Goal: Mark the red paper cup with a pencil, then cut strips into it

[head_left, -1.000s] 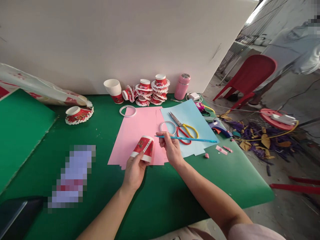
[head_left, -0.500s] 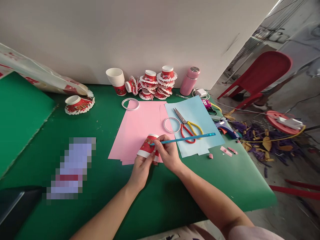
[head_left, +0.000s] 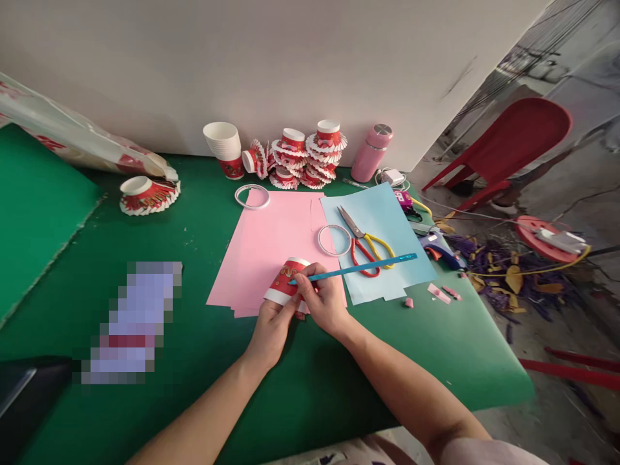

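A red paper cup point(head_left: 283, 281) with white bands lies tilted in my left hand point(head_left: 272, 328), whose fingers are closed on it near its wide end. My right hand point(head_left: 323, 298) pinches a long blue pencil point(head_left: 358, 268), and the pencil's left end touches or nearly touches the cup's side. Pink paper sheets point(head_left: 271, 226) lie beneath and beyond the cup. Scissors point(head_left: 361, 240) with one red and one yellow handle rest open on a light blue sheet point(head_left: 411, 258). A white ring point(head_left: 334, 240) overlaps both papers.
Stacked cups point(head_left: 223, 145), several fringed red cups point(head_left: 307, 158) and a pink bottle point(head_left: 372, 154) stand along the wall. Another fringed cup point(head_left: 150, 196) sits at the left. A glue gun point(head_left: 442, 250) and pink scraps point(head_left: 438, 293) lie near the green table's point(head_left: 484, 368) right edge.
The view has shifted slightly. The pencil's left end has moved a little to the left over the cup. Both hands keep their holds.
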